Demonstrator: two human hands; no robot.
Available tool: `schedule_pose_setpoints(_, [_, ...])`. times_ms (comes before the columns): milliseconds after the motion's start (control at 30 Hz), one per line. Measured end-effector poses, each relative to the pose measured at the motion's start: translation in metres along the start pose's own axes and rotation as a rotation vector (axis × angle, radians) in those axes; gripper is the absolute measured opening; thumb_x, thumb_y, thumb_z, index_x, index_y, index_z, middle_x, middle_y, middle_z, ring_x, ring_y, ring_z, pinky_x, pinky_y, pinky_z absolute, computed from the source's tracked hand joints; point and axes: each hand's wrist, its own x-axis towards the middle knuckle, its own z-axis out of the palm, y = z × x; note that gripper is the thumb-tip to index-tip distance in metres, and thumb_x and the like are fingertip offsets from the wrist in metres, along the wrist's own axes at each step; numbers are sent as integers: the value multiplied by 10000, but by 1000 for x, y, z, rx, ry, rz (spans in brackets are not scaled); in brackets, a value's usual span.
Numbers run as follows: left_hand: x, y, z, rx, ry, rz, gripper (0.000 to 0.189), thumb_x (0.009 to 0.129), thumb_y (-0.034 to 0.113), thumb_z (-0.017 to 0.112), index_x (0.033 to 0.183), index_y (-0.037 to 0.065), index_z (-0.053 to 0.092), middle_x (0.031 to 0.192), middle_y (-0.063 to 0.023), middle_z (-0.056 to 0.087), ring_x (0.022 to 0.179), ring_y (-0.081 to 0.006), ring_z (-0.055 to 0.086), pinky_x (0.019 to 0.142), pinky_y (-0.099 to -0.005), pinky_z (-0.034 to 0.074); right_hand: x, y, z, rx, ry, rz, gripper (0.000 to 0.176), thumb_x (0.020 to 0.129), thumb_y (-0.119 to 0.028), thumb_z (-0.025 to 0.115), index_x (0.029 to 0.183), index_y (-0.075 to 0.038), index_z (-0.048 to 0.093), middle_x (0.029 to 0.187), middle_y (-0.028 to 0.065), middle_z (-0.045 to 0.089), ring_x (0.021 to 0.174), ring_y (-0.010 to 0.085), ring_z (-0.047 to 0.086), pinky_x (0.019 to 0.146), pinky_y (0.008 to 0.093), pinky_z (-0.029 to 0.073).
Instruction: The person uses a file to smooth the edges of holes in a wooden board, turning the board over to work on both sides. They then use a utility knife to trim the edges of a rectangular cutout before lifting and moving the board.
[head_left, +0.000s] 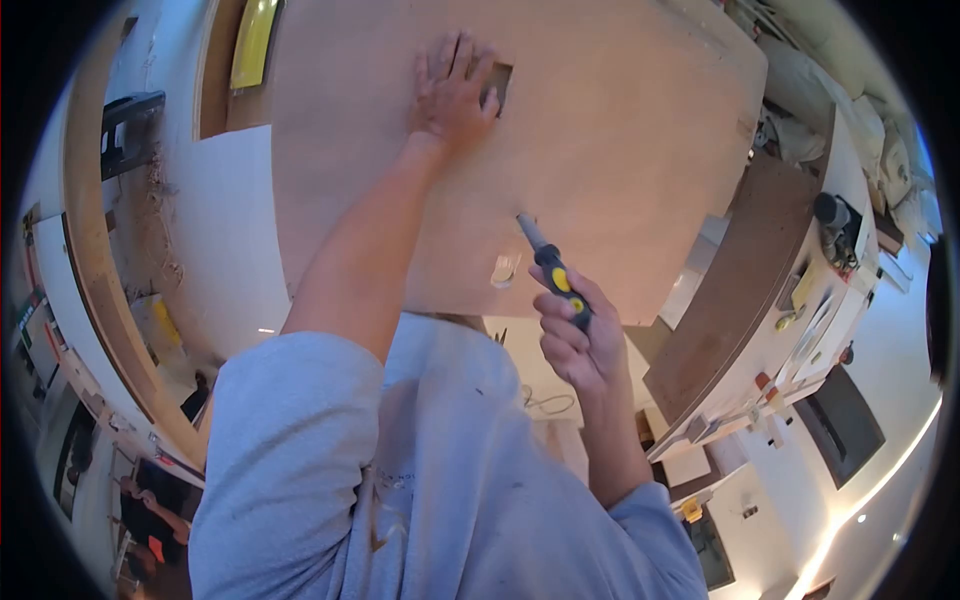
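The left hand (457,100) is lying wide-spread on the broad, flat brown board (620,150), presumably steadying it. The right hand (585,342) is holding a grey-tipped, black-and-yellow tool (550,265).

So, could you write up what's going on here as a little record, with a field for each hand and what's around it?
Main surface: large brown board in front of the person
Left hand: palm down on the board, partly over a dark rectangular patch
Patch type: opening or separate piece, unclear
Right hand: gripping a black-and-yellow-handled tool
Blade: grey, pointing away from the person; contact with board unclear
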Motion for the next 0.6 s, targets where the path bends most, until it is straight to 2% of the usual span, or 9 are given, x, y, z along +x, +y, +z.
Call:
schedule_pose_setpoints(67, [8,4,-2,-9,15,5,698,871,374,576,1514,237,343,1603,-122,242,1503,-281,153,1180,-600,100,-13,10,11,-136,35,-31,198,994,-271,516,1089,-100,490,693,27,484,382,80,311,359,237,271])
schedule_pose_setpoints(100, [9,3,1,-11,25,3,699,870,376,577,1514,237,343,1603,-122,241,1503,-281,151,1180,-601,99,8,11,14,-207,144,-39,116,990,-213,502,1047,-113,484,697,35,493,367,78,292,348,242,259])
schedule_pose_setpoints(200, [2,3,2,-15,37,1,701,870,381,574,1515,237,341,1606,-121,234,1503,-284,149,1179,-603,103,82,6,-12,-555,331,-150,111,982,-173,476,1073,-111,461,688,41,489,373,87,325,339,253,263])
schedule_pose_setpoints(300, [10,2,6,-3,71,20,706,872,383,569,1521,240,330,1611,-120,218,1504,-287,142,1179,-604,102,38,11,-20,-948,306,-53,279,969,-163,462,1229,-81,401,694,50,501,405,99,378,356,257,301])
schedule_pose_setpoints(400, [3,-1,8,-2,39,22,712,874,382,566,1527,243,319,1616,-118,203,1506,-290,135,1181,-604,94,-17,36,-15,-1205,320,-29,456,971,-209,495,1342,-13,316,674,50,513,431,92,398,392,246,314])
schedule_pose_setpoints(433, [6,0,7,-6,36,25,713,874,381,565,1529,244,316,1618,-117,199,1506,-291,134,1181,-603,91,-7,38,-20,-1380,329,-123,495,958,-200,494,1360,9,296,674,55,518,470,104,454,407,244,341])
schedule_pose_setpoints(533, [7,1,5,28,4,12,712,878,383,563,1531,253,313,1619,-112,197,1508,-289,130,1181,-605,86,69,31,-70,-1752,417,-242,615,932,-193,493,1425,54,220,708,70,526,571,167,574,426,286,433])
schedule_pose_setpoints(567, [8,-1,5,28,16,10,707,880,383,561,1530,254,316,1619,-111,200,1508,-289,130,1181,-605,83,71,33,-56,-1691,459,-213,533,929,-223,512,1353,30,311,734,60,534,490,135,508,393,269,392])
schedule_pose_setpoints(600, [7,-2,6,22,19,16,703,881,383,559,1529,255,319,1618,-111,203,1508,-290,130,1181,-605,80,59,23,-40,-1406,397,-138,481,931,-231,519,1305,16,345,735,57,532,461,122,470,380,264,369])
